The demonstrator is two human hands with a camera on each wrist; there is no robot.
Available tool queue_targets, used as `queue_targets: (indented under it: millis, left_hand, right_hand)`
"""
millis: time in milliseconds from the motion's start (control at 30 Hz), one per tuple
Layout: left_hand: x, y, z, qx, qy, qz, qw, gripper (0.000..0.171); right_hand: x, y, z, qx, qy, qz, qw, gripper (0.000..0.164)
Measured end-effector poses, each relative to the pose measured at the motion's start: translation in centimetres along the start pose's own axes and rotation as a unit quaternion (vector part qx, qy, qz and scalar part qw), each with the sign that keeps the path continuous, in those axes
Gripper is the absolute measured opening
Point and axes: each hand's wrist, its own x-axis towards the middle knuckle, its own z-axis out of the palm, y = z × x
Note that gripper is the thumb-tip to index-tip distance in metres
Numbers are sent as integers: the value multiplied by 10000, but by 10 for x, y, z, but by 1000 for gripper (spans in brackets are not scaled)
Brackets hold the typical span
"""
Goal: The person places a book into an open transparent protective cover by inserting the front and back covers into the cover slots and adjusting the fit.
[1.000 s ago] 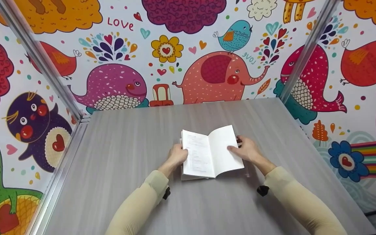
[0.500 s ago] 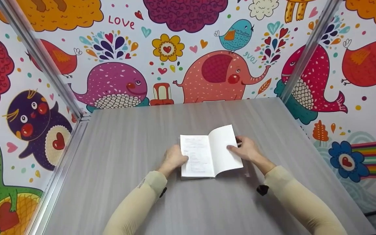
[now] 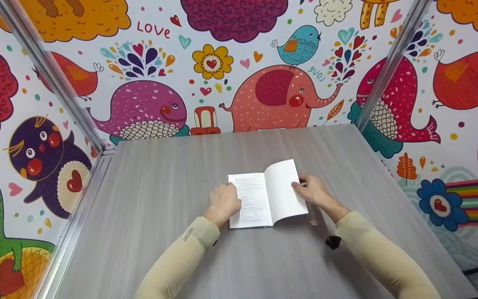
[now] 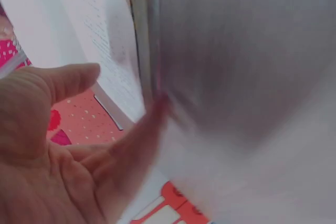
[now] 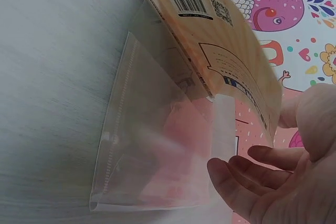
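Observation:
An open book (image 3: 252,199) lies on the table, printed text on its left page. Its right page (image 3: 284,193) is white and raised. In the right wrist view, the yellowish back cover (image 5: 220,40) shows a barcode and a QR code. A clear plastic sleeve (image 5: 152,145) spreads below that cover, apart from it. My right hand (image 3: 313,191) pinches the outer edge of the raised part between thumb and fingers. My left hand (image 3: 224,201) is at the book's left edge; in the left wrist view its thumb stands apart over the page, and its blurred fingertips reach the book's edge.
The grey wood-grain table (image 3: 172,174) extends around the book. Walls printed with cartoon animals (image 3: 272,99) stand behind and at both sides, with metal frame posts (image 3: 392,66) at the corners.
The left-hand pages have settled flatter. My left hand has turned so its back faces up, its thumb no longer resting on the page. The right hand has stayed nearly in place.

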Motion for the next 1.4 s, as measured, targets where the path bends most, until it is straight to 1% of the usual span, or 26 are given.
queue_targets:
  millis: [67,167,267,400,500,567,667,767,933,1067,1133,1233,1333,1400]
  left_hand:
    - [1,4,2,213,173,101,9996,41]
    - [2,12,3,267,392,262,9985,42]
    - [3,21,4,160,498,430,9977,47]
    - [4,33,5,-39,550,704,9960,57]
    - [5,43,6,-198,539,826,9949,65]
    - [5,50,6,-337,486,840,9947,71]
    - [6,60,8,-563,371,847,9941,76]
    - [8,71,10,-836,281,923,9918,79]
    - [12,86,13,-1199,163,1223,9851,91]
    - [15,93,14,-1342,-83,1622,9776,96]
    - [16,94,14,-1269,-173,1847,9744,96]
    - [19,94,14,-1043,-136,2152,9709,93]
    - [22,93,15,-887,-66,2335,9683,89]
    - [24,92,15,-797,-39,2387,9678,88]
  right_hand:
    - [-1,0,0,45,-17,3,10000,40]
    - [-2,-1,1,59,-32,5,10000,40]
    - [-2,-2,2,61,-12,-76,10000,40]
    - [-3,-4,2,81,72,-182,9998,36]
    - [-4,-9,2,457,-9,-56,9989,32]
    - [-4,-12,2,959,-189,139,9951,32]
    - [-3,-16,3,1766,-497,489,9818,30]
    - [-1,-19,4,2234,-703,651,9700,28]
    - [2,-23,6,2522,-884,720,9609,27]
    - [4,-25,8,2526,-868,733,9609,31]
    - [5,-26,10,2533,-862,719,9608,33]
    - [6,-28,11,2558,-876,696,9602,32]
    - [4,-30,11,2624,-832,692,9589,26]
    - [3,-31,11,2707,-745,664,9575,22]
